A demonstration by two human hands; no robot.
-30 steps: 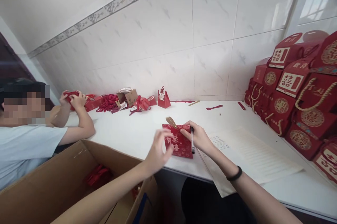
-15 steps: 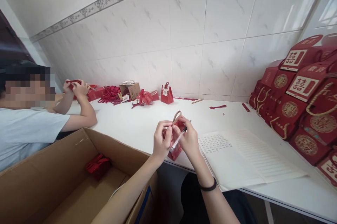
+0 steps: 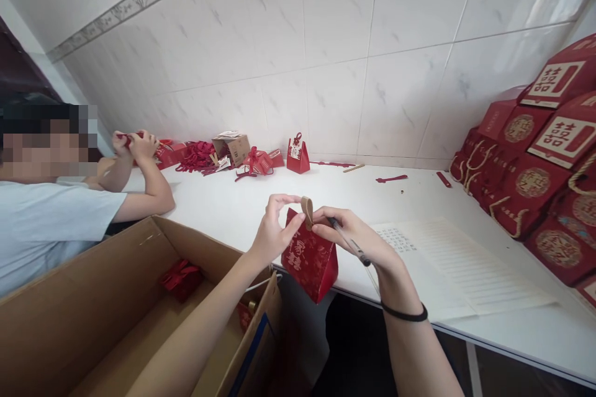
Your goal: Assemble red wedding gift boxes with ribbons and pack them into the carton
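A red gift box (image 3: 307, 260) with white lettering and a peaked top hangs between my hands at the table's front edge. A tan strap (image 3: 306, 207) forms an upright loop at its peak. My left hand (image 3: 274, 229) grips the box's top beside the loop, thumb and index finger closed on it. On the other side my right hand (image 3: 354, 235) pinches the base of the loop with thumb and forefinger. The same hand keeps a pen (image 3: 349, 240) between its fingers, pointing down to the right.
Left of the table stands an open cardboard box (image 3: 153, 229) with red boxes inside. An open notebook (image 3: 447, 273) lies to the right, near stacked red boxes (image 3: 535, 179). Another small red box (image 3: 298, 155) stands by the wall. A co-worker's hands (image 3: 135, 143) hold something red.
The gift box has turned so its lettered face shows, and my hands have spread apart around its top. The pen has swung to slant down to the right. My view has shifted slightly.
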